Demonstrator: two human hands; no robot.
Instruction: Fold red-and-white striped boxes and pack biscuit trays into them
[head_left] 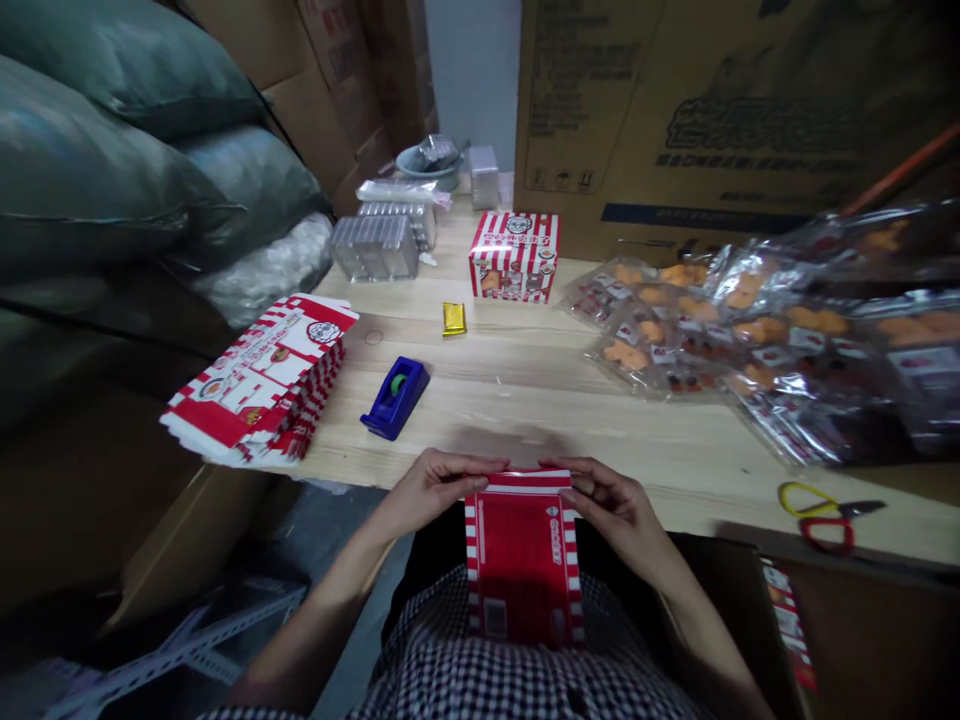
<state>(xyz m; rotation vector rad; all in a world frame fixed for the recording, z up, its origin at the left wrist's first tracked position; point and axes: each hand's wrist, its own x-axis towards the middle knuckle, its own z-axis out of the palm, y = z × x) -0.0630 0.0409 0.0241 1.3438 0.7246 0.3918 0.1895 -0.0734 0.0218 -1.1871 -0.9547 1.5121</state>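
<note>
A red carton with red-and-white striped edges [521,570] is held against my body at the table's front edge. My left hand [442,482] pinches its upper left corner between thumb and fingers. At the upper right corner, my right hand [611,500] grips it the same way. Its striped top flap is folded along the upper edge, and a barcode shows near the bottom. Ahead on the left lies a blue tape dispenser [396,398] with a green roll in it. Beyond that is a small gold packet [454,319].
A stack of flat striped cartons [262,380] sits left. An assembled striped box [516,257] stands at the back beside clear plastic trays [375,248]. Bagged orange toys [697,330] pile up right, with scissors [829,515] near the front edge. Large cardboard boxes [600,120] stand behind.
</note>
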